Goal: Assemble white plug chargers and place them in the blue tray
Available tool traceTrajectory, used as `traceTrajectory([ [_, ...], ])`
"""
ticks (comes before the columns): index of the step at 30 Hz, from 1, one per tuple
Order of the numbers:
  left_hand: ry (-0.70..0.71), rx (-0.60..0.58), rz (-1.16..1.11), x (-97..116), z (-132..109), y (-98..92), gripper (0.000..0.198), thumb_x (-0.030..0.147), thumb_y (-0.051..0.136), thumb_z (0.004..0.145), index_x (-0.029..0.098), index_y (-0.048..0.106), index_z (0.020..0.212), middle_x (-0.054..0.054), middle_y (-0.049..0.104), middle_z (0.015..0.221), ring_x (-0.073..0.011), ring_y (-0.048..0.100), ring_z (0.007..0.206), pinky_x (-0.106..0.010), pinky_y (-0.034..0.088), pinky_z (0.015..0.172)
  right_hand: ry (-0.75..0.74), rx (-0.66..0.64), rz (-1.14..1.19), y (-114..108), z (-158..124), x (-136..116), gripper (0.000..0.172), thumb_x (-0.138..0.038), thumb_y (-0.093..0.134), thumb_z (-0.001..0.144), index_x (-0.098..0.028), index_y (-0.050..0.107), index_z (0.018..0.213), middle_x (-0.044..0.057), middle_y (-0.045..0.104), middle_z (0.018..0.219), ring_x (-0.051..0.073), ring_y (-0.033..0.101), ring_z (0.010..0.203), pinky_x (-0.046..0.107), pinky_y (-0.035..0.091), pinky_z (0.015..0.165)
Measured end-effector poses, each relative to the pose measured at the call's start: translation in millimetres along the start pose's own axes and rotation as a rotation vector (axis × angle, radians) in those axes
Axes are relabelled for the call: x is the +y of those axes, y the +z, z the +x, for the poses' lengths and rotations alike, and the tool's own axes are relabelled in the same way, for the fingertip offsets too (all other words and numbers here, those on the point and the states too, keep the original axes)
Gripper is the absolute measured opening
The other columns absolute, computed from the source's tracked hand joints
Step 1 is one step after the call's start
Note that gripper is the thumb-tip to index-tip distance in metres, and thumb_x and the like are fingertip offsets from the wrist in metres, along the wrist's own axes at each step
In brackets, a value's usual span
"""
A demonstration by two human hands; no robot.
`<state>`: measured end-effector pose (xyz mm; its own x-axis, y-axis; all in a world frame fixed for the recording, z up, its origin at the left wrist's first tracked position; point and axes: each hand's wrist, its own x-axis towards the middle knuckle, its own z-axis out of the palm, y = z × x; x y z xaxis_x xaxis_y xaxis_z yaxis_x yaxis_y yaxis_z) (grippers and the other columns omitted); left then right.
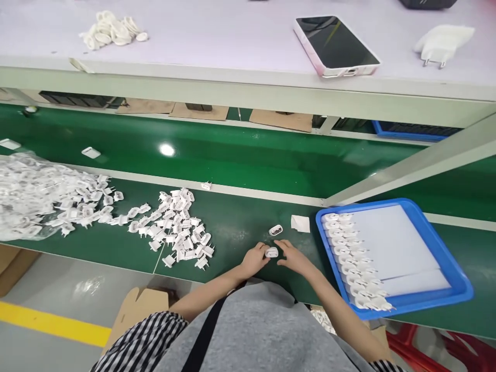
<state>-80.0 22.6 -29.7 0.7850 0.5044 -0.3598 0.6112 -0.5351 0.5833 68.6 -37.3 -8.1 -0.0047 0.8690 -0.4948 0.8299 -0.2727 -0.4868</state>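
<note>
My left hand [254, 260] is closed on a small white oval charger casing [272, 252], gripping it by its left side close to the table's front edge. To the right, my right hand [295, 258] has thumb and forefinger spread around a gap, with nothing between them; the fingertips are just short of the casing. Just beyond the hands lies another white oval charger piece [276, 230], its dark inside facing up. A white square of paper or cloth [300, 223] is to the right of that piece.
Left, a heap of white plug casings [182, 227] reaches to a clear plastic bag [23, 201] of more. Right, a blue tray [461, 281] holds a row of white plugs [349, 258]. A shelf [217, 46] above bears a phone [337, 46]; a slanted post [406, 160] stands behind the tray.
</note>
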Motion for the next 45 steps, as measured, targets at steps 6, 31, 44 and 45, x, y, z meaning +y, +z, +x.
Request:
traceTrajectory([
  [6,-0.006,0.043,0.031,1,-3,1.1,0.025,0.021,0.041,0.072,0.018,0.047,0.096,-0.003,0.047,0.093,-0.0126,0.049,0.079,-0.023,0.04,0.069,-0.065,0.1,-0.157,23,-2,-14,0.029,-0.018,0.042,0.07,-0.018,0.044,0.1,0.006,0.049,0.097,0.016,0.052,0.082,0.026,0.042,0.066],
  [31,0.097,-0.106,0.395,22,4,-8.1,0.022,0.006,0.033,0.073,0.011,0.051,0.084,-0.008,0.056,0.082,-0.0168,0.054,0.074,-0.026,0.044,0.06,-0.079,0.016,-0.288,14,-3,-26,0.027,-0.014,0.037,0.073,-0.014,0.048,0.097,0.009,0.054,0.099,0.018,0.054,0.082,0.026,0.041,0.068],
  [44,0.015,-0.239,0.361,25,9,-18.0,0.018,0.012,0.042,0.07,0.01,0.054,0.083,-0.009,0.058,0.084,-0.0187,0.055,0.076,-0.026,0.044,0.061,-0.037,0.056,-0.202,19,-3,-27,0.031,-0.014,0.04,0.07,-0.013,0.05,0.099,0.01,0.055,0.1,0.02,0.052,0.089,0.029,0.041,0.073],
  [45,0.019,-0.243,0.349,25,9,-19.6,0.018,0.013,0.043,0.07,0.01,0.054,0.084,-0.009,0.058,0.084,-0.0188,0.055,0.076,-0.026,0.044,0.061,-0.032,0.055,-0.214,19,-3,-27,0.031,-0.014,0.04,0.07,-0.014,0.05,0.099,0.01,0.055,0.101,0.02,0.052,0.089,0.03,0.041,0.073],
])
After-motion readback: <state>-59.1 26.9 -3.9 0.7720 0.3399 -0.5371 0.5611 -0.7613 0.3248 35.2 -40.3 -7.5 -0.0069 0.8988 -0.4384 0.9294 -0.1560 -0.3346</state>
